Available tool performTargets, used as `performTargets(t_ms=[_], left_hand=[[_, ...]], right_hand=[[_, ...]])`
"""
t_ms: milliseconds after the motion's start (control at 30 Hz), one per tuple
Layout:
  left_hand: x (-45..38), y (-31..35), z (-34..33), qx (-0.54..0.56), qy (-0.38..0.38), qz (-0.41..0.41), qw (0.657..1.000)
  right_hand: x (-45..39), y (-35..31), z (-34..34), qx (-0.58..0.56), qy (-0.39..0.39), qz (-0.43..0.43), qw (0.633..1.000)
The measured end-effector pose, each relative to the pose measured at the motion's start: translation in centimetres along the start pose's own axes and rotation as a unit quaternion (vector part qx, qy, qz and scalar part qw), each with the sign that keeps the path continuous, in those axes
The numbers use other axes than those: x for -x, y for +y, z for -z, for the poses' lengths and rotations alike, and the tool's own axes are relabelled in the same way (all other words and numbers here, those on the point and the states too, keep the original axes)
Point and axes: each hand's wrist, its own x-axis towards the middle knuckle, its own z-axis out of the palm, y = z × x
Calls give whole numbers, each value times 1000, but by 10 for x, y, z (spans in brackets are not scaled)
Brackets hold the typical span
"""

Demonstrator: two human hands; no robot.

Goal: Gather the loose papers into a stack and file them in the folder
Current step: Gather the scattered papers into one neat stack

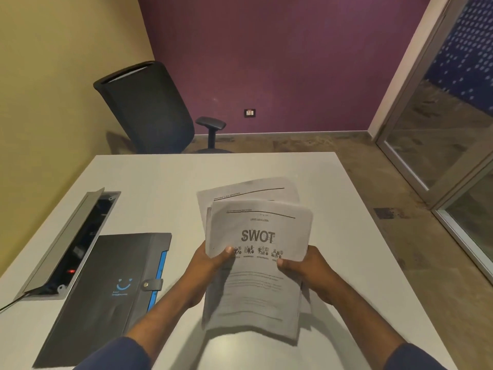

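While both hands grip it from opposite sides, the stack of papers (pixel 256 265) is up off the white table (pixel 170 182), held near the middle of the scene. Left hand (pixel 210 265) pinches the left edge, thumb pressed on the top sheet; right hand (pixel 306 268) clamps the right edge, thumb lying across the print. Top page reads "SWOT" in big letters with a row of small icons beneath, and it curls a little at the near end. Sheets are not squared up: one page at the back pokes out at the far end, skewed to the left, showing its own ruled header line. Over to the left, the dark folder (pixel 106 292) lies flat on the table, closed, its snap strap across the blue edge, a blue smiley on the cover. It sits well apart from the papers. Further left, an open cable hatch (pixel 64 244) in the tabletop, lid tilted up. Beyond the far edge, a black office chair (pixel 149 108) against the purple wall.
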Motion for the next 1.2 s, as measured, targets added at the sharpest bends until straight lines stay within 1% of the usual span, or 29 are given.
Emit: performTargets(t_ms=[133, 333, 433, 600, 700, 833, 967, 1067, 1133, 1200], left_hand=[[-2, 9, 0, -56, 5, -29, 998], [-2, 19, 0, -182, 19, -73, 980], [-4, 20, 1, -208, 14, -88, 974], [-2, 16, -3, -145, 0, -83, 986], [-2, 10, -4, -109, 15, -67, 992], [-2, 4, -7, -88, 27, -59, 994], [-3, -2, -14, -81, 66, -60, 993], [-5, -2, -18, -75, 130, -64, 987], [-5, 3, -17, -49, 164, -79, 982], [-6, 10, -15, 8, 181, -81, 980]], right_hand=[[2, -3, 2, 8, 66, 32, 997], [4, -7, 10, 25, 65, 75, 995], [6, -9, 12, 31, 78, 107, 991], [6, -7, 13, 50, 76, 114, 989], [6, 0, 12, 40, 80, 97, 991], [5, 11, 8, 23, 94, 97, 991], [4, 14, 2, 10, 105, 101, 989], [2, 20, 5, 28, 120, 87, 989], [1, 29, 9, 49, 134, 73, 987], [3, 40, 14, 47, 152, 49, 986]])
